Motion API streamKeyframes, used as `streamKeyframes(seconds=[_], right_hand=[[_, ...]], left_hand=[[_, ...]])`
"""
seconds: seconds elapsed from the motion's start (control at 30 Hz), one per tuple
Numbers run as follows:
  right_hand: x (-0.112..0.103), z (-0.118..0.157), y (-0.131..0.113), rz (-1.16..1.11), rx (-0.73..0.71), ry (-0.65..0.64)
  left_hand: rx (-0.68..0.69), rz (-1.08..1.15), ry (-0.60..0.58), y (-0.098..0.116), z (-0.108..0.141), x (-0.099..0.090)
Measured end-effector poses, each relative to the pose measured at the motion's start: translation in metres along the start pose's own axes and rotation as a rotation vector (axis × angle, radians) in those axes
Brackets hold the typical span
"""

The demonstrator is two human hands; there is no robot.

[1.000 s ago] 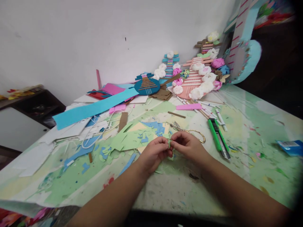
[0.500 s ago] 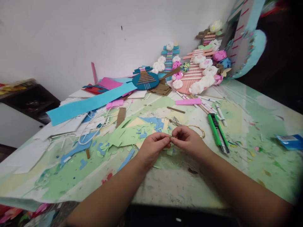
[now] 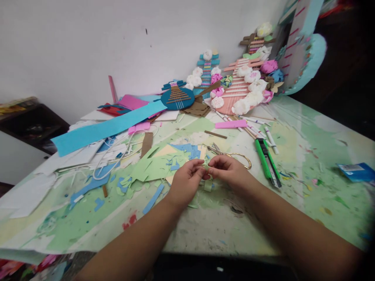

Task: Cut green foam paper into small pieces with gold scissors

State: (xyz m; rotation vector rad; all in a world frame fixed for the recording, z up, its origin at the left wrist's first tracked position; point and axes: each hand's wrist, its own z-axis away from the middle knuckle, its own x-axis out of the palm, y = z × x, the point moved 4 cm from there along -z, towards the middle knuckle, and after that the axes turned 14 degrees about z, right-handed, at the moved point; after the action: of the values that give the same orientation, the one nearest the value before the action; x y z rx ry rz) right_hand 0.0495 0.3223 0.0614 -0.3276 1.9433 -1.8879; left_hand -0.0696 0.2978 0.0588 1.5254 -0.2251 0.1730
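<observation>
Filling the lower view, the tabletop (image 3: 202, 230) carries a long blue strip (image 3: 111, 127), a ragged green sheet (image 3: 152, 168), scissors (image 3: 218, 150) and a cutter (image 3: 266, 160). The left hand (image 3: 186, 179) and right hand (image 3: 227, 169) meet at the fingertips in front of the scissors, each grip drawn into a fine pinch with hardly a gap. Between them is a green scrap (image 3: 206, 167), partly hidden, its exact form unclear. The step in hand looks like shaping it by touch; the next move seems to call for steady, light pressure that avoids tearing.
</observation>
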Motion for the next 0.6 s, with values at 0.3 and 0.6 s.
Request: streamKeyframes(seconds=[0.3, 0.6], right_hand=[[-0.005, 0.0, 0.008, 0.126, 0.152, -0.079], [-0.002, 0.004, -0.001, 0.262, 0.068, 0.035]], left_hand=[[0.112, -0.354, -0.061, 0.007, 0.002, 0.001], [0.253, -0.409, -0.059, 0.012, 0.002, 0.001]])
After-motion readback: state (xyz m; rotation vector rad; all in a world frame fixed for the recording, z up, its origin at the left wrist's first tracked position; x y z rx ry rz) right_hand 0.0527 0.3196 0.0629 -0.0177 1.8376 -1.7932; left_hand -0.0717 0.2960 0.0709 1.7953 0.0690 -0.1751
